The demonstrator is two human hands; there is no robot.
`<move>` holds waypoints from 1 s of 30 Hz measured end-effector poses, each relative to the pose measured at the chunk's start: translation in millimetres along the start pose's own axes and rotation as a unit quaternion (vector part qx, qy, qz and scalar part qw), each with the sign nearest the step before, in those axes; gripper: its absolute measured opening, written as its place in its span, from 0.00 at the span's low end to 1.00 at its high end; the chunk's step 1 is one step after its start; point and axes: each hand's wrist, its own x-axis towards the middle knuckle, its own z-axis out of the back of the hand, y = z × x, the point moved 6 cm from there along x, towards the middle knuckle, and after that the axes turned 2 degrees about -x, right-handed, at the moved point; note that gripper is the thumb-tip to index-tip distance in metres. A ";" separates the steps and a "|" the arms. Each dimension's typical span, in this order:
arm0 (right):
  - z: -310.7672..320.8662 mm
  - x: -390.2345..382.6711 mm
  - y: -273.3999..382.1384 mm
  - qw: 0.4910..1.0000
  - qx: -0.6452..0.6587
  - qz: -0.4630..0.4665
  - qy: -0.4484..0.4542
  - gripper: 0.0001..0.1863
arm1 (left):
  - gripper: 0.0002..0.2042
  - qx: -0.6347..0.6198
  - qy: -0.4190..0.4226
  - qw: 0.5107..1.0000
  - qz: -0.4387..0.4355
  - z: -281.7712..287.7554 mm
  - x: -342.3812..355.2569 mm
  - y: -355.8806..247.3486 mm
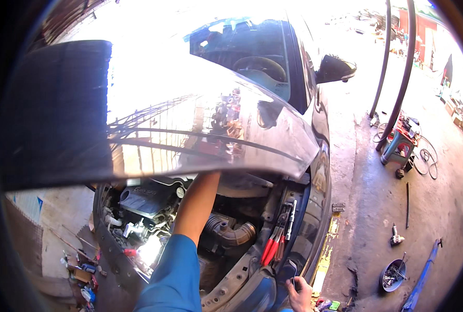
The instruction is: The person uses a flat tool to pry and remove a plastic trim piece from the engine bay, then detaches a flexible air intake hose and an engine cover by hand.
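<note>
My left forearm (196, 210), in a blue sleeve, reaches into the engine bay under the raised glossy car hood (190, 140). The hood's edge hides my left hand. Beside that arm are a grey engine cover (143, 202) and a ribbed intake hose (236, 235). At the lower right, my right hand (300, 296) is near the fender with its fingers curled around something dark that I cannot make out. Red-handled pliers (269, 251), a red-handled screwdriver (279, 250) and a shiny metal tool (291, 221) lie along the fender channel just beyond it.
On the floor to the right are a metal bowl (385, 278) of small parts, a blue bar (422, 276), a grey tool (396, 236) and a black rod (407, 205). Farther off, a tool-laden stool (398, 148) stands near dark posts (405, 73). Clutter (86, 275) lies at the left.
</note>
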 end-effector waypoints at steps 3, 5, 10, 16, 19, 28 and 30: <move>2.5 -2.8 -2.1 1.000 0.027 0.006 -0.008 0.11 | 0.09 0.031 -0.054 0.998 -0.034 14.7 -14.9 -8.8; 5.1 -0.1 1.1 1.000 0.018 0.003 -0.010 0.10 | 0.09 0.037 -0.062 0.996 -0.045 10.2 -17.7 -6.4; -3.8 3.9 -31.4 0.997 0.062 -0.041 -0.004 0.07 | 0.10 0.035 -0.069 0.995 -0.067 -5.9 -35.8 8.7; -18.6 18.1 -1.4 0.986 0.116 -0.085 0.085 0.07 | 0.11 0.015 -0.047 0.998 -0.038 79.7 -130.1 43.7; -20.7 48.2 22.7 0.968 0.176 -0.121 0.128 0.14 | 0.12 0.091 -0.045 0.995 0.018 136.6 -221.4 75.2; -29.9 212.9 84.8 0.984 -0.005 0.135 -0.113 0.20 | 0.10 -0.189 -0.278 0.941 0.030 377.3 -581.3 168.3; -27.3 241.3 103.2 0.990 -0.090 0.067 -0.087 0.20 | 0.10 -0.217 -0.342 0.912 0.063 368.0 -641.7 182.7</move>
